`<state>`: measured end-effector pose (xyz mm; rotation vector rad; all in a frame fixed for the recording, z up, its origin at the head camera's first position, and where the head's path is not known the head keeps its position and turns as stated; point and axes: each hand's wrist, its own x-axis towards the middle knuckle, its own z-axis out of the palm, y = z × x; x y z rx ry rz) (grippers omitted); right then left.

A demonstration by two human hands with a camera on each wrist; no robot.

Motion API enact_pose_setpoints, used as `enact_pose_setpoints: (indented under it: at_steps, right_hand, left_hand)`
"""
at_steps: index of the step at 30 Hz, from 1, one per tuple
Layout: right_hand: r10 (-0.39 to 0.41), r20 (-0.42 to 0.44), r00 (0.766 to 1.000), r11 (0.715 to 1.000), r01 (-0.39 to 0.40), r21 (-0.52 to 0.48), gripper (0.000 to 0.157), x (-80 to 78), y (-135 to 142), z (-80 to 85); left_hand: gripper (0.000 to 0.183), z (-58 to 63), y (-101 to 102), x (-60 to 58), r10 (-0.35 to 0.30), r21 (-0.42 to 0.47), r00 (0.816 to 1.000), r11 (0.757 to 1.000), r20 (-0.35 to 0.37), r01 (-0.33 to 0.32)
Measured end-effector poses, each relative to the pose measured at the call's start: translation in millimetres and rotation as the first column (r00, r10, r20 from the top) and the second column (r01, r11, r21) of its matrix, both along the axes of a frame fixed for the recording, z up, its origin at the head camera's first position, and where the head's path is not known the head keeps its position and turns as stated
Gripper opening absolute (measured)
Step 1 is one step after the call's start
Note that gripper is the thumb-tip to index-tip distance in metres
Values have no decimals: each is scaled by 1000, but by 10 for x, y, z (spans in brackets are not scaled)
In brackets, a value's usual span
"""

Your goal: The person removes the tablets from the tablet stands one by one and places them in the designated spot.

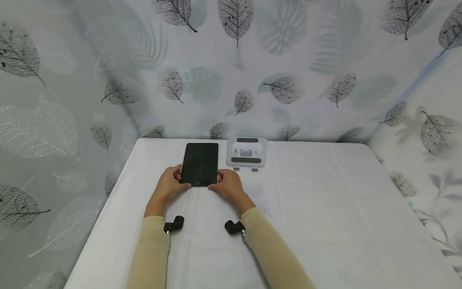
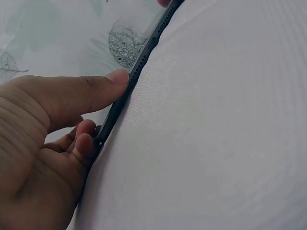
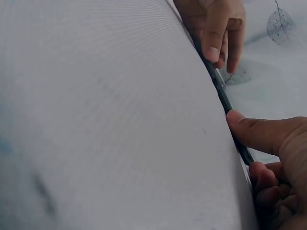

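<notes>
A black tablet with a round button on its near edge lies on the white table, dark screen up. My left hand grips its near left corner, thumb on the near edge and the other fingers curled by the left side. At the near right corner my right hand grips it in the same way. The left wrist view shows the thin tablet edge under the left thumb. Both hands appear in the right wrist view, with the right thumb against that edge.
Just right of the tablet is a pale grey stand-like device with dark strips and two small feet on its near side. White cloth covers the table. Leaf-patterned curtains rise behind and at both sides.
</notes>
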<state>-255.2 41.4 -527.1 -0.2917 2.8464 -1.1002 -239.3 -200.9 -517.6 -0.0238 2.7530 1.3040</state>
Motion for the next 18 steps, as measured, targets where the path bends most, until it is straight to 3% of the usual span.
enact_pose_setpoints:
  at_steps: [6,12,15,18]
  right_hand:
    - [-38,12,999,999,38,-39,64,3,58,1]
    - [-29,14,999,998,30,-61,64,-18,82,-46]
    - [-35,21,999,987,38,-157,63,-21,90,-46]
    - [-28,39,999,949,39,-314,60,-11,108,-9]
  left_hand:
    - [94,-16,35,-36,6,75,1000,997,-11,-5]
    - [96,-42,23,-44,16,88,1000,996,2,-16]
    - [93,-27,5,-43,7,117,1000,993,-7,-6]
    - [86,22,-1,-39,-2,147,1000,989,-23,6]
